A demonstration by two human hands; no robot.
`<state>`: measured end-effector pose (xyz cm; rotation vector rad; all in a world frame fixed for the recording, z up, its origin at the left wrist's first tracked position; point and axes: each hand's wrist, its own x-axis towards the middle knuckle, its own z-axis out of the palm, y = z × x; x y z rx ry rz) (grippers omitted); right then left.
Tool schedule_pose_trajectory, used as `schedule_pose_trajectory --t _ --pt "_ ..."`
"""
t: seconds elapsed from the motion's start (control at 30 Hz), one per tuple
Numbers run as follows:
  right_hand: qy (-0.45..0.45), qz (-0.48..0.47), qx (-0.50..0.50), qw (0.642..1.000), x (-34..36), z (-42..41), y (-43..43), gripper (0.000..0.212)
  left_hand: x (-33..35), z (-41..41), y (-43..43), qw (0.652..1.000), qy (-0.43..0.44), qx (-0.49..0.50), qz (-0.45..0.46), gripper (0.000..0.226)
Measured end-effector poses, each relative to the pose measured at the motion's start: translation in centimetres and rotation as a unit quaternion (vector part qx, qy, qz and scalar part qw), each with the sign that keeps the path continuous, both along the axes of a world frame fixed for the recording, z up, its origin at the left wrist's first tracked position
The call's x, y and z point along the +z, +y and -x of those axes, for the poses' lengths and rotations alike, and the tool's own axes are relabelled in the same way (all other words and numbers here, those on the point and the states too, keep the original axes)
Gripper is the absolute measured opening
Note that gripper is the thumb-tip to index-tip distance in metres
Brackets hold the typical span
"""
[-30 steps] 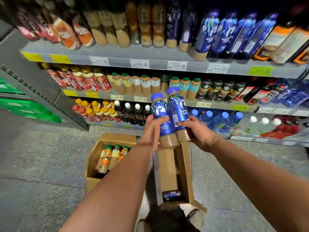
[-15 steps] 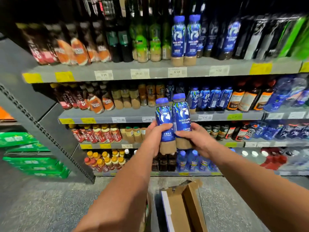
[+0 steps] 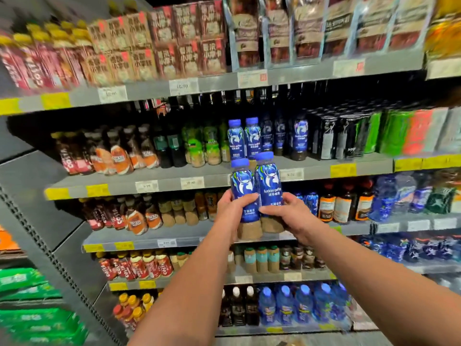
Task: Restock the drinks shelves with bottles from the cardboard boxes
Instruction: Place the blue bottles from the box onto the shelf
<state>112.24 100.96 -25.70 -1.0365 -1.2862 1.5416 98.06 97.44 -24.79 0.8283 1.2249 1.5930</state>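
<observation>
Both our hands are raised in front of the drinks shelving, carrying 2 blue-capped coffee bottles upright, side by side and touching.

Left hand (image 3: 230,212): fingers curled round the left bottle (image 3: 242,186) at the lower part of its blue label, thumb lying across the front.

Right hand (image 3: 293,214): fingers and thumb wrapped round the right bottle (image 3: 268,182) at about the same height.

Both bottles show brown drink below the label. In our view their caps overlap the front edge of a grey shelf (image 3: 162,182), which carries white price tags (image 3: 146,186) and yellow strips.

On that shelf, just behind and above the held pair, 2 matching bottles (image 3: 235,138) stand at the front. Darker blue bottles (image 3: 299,136) stand to their right and green-labelled bottles (image 3: 197,146) to their left.

Near the floor we see blue water bottles (image 3: 294,305). Goods toward the edges of the view are blurred, and we cannot read them.
</observation>
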Motion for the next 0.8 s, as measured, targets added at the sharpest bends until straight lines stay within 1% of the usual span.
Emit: schedule_pose_trajectory --t 0.07,0.2,0.37,0.43,0.53,0.67,0.8 --pt "-0.008 -0.013 0.003 1.000 0.9 -1.4 1.7 0.051 0.9 -1.4 1.5 1.000 0.005 0.005 0.000 0.037" --pt "-0.023 -0.033 0.010 0.999 2.3 -4.0 5.4 0.058 2.6 -4.2 4.4 1.000 -0.006 0.028 -0.007 0.036" --pt "-0.030 -0.036 0.003 0.999 3.6 -5.0 9.1 0.056 3.4 -5.8 7.9 0.997 -0.001 0.064 -0.032 0.055" --pt "-0.032 -0.039 -0.011 0.999 3.7 -4.8 9.9 0.059 3.4 -5.5 9.0 0.997 0.009 0.061 -0.036 0.058" --pt "-0.023 -0.044 -0.042 0.998 4.0 -4.1 10.6 0.054 3.5 -4.8 10.4 0.998 0.029 0.044 -0.035 0.056" --pt "-0.037 -0.079 -0.078 0.993 4.7 -3.5 11.8 0.053 4.2 -3.9 12.0 0.995 0.085 0.031 -0.037 0.052" --pt "-0.056 -0.112 -0.094 0.988 5.3 -3.3 14.5 0.055 4.5 -3.9 14.0 0.991 0.115 0.043 -0.054 0.041"
